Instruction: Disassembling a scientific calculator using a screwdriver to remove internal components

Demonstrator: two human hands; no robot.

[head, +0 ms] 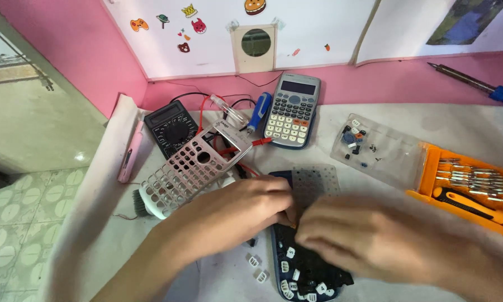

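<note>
I see my left hand (246, 204) and right hand (355, 232) meeting fingertip to fingertip over the calculator base (304, 268), pinching something too small to tell, loose keys (257, 267) beside it.

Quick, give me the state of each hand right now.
Left hand: fingers curled, tips at the dark calculator body; whether its grip holds anything cannot be told.
Right hand: curled over the same body; grip hidden.
</note>
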